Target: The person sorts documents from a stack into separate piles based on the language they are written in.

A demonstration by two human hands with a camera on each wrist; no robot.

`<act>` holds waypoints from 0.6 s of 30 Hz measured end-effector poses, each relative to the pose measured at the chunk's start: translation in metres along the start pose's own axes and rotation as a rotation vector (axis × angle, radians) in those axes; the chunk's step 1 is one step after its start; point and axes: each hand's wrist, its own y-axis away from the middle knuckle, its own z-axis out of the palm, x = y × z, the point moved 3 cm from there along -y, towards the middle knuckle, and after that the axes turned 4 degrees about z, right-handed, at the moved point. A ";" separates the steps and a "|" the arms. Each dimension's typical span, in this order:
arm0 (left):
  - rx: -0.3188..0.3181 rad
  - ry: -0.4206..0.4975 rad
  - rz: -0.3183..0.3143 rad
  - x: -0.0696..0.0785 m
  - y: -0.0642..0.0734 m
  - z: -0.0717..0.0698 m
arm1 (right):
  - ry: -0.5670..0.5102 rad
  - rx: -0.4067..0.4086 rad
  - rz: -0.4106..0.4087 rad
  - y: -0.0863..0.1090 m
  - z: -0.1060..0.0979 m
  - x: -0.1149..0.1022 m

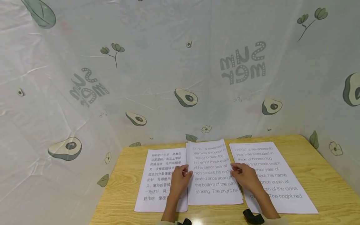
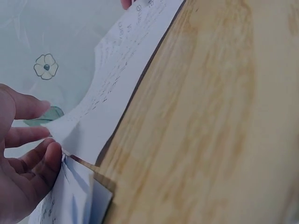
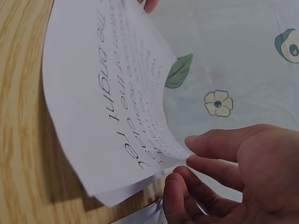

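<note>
In the head view, a small stack of printed paper sheets (image 1: 212, 195) with English text lies between two other stacks, its sides curving upward. My left hand (image 1: 177, 181) holds its left edge between thumb and fingers. At the right edge, my right hand (image 1: 248, 178) grips the same sheets. The left wrist view shows the bowed paper (image 2: 117, 88) reaching the fingertips, the lower fingers curled beneath. In the right wrist view, the sheets' edge (image 3: 117, 186) shows more than one layer, and the side runs in between thumb and index finger.
A stack with Chinese text (image 1: 157, 204) lies on the left, partly under my left forearm. Another English-text stack (image 1: 292, 200) lies on the right, partly covered by my right hand. The wooden table (image 1: 121, 175) meets a patterned cloth (image 1: 157, 78) behind and at the sides.
</note>
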 end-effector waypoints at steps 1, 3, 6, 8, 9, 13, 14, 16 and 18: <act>0.002 0.008 -0.002 0.001 0.000 0.000 | -0.004 0.000 -0.005 0.000 0.000 -0.001; 0.007 0.022 0.002 0.002 0.001 -0.001 | -0.012 0.001 -0.012 0.000 -0.001 -0.002; 0.012 0.037 0.009 0.004 0.002 -0.002 | -0.022 -0.003 -0.021 0.000 -0.001 -0.004; 0.013 0.046 0.010 0.005 0.003 -0.002 | -0.032 -0.008 -0.026 0.001 -0.001 -0.005; 0.015 0.049 0.012 0.006 0.003 -0.002 | -0.039 -0.009 -0.028 0.001 -0.001 -0.005; 0.015 0.065 0.023 0.007 0.003 -0.002 | -0.049 -0.011 -0.035 0.003 -0.002 -0.007; 0.017 0.067 0.027 0.006 0.003 -0.002 | -0.051 -0.012 -0.033 0.003 -0.002 -0.007; 0.027 0.061 0.025 0.006 0.003 -0.003 | -0.050 -0.014 -0.034 0.003 -0.002 -0.008; 0.035 0.050 0.017 0.004 0.003 -0.003 | -0.050 -0.017 -0.032 0.003 -0.002 -0.008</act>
